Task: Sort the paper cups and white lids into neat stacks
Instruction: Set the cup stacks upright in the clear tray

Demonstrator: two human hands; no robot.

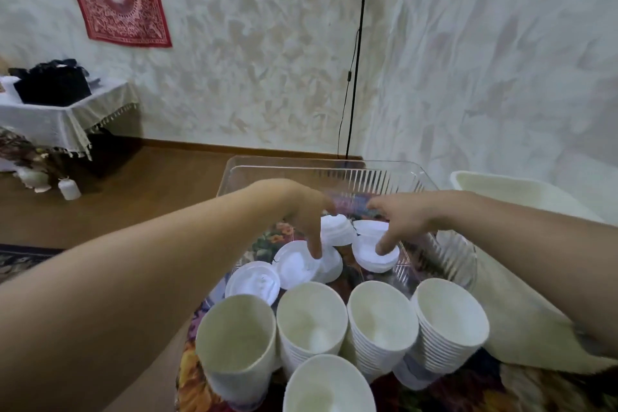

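Several stacks of white paper cups (381, 314) stand upright at the near edge of a floral-covered table. Beyond them, white lids lie inside a clear ribbed plastic bin (334, 174). My left hand (302, 211) reaches down into the bin, its fingertips touching a pile of lids (297, 266). My right hand (401, 219) also reaches in, a finger pressing on a short stack of lids (376, 259). Another lid stack (337, 231) sits between the hands. A single lid (252, 283) lies at the bin's near left.
A cream plastic tub (501, 191) stands to the right of the bin. The table wears a floral cloth (468, 385). A black cord (354, 70) hangs down the wall behind. A side table with a white cloth (63, 117) stands far left on the wooden floor.
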